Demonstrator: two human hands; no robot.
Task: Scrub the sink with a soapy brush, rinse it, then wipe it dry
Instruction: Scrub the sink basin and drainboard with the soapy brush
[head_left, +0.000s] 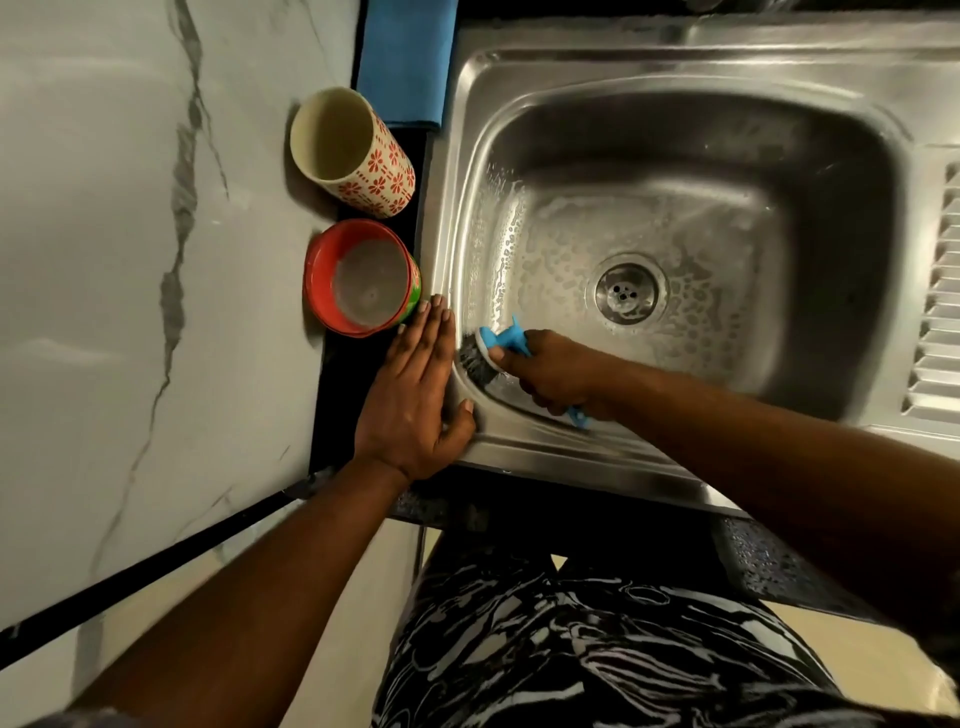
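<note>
My right hand (556, 371) grips the brush (488, 358), bristles on the sink (831, 234) wall at 8 o'clock from the drain (627, 291); my left hand (415, 395) lies flat, fingers straight, on its edge, probably for support.

Brushed stainless-steel sink basin (727, 130), glossy, suds-filmed beyond the right hand (558, 371); blue plastic dark-bristled scrub brush (496, 345) in its grip.
</note>
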